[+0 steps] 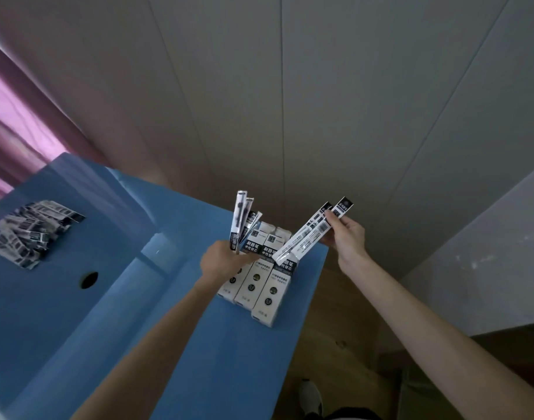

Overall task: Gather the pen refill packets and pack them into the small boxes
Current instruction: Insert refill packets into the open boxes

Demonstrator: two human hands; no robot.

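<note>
We see the left hand (220, 262) clenched round the lower ends of a few refill packets (240, 225), which fan upward and apart from the fist; its back faces us and the forearm reaches in from the lower left. The right hand (347, 241) pinches two more packets (308, 237) near their upper ends between thumb and fingers, so that they slant down to the left; its arm stretches in from the lower right, wrist bent slightly. Between and just beneath both hands stand three small boxes (265, 283) side by side, near the far right edge of the blue table (199, 344). Well apart on the left of the table lies a loose pile of packets (32, 234). A dark round hole (89, 279) shows in the tabletop.
</note>
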